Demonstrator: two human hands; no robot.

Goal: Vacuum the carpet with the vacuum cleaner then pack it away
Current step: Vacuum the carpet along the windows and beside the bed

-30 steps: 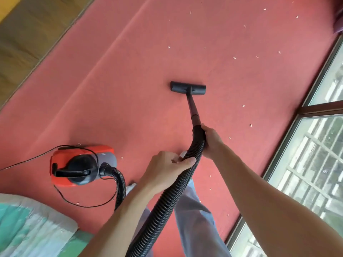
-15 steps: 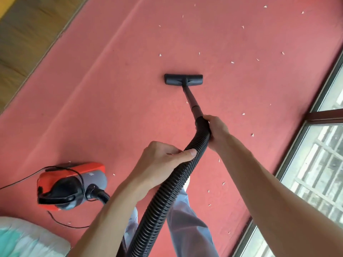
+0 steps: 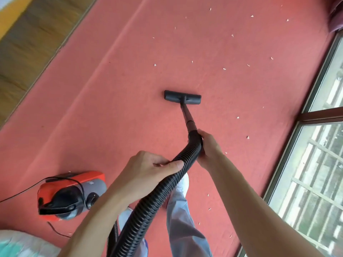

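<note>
Drawn back toward the person vs. 0.5 s ago: R hand (image 3: 208, 145) curls round hose (image 3: 146, 206) where it meets wand (image 3: 187, 115); L hand (image 3: 148, 171) grips hose lower down. Nozzle (image 3: 182, 97) lies flat on red carpet (image 3: 111, 117) amid white specks (image 3: 155, 65); canister (image 3: 70, 193) at left.
</note>
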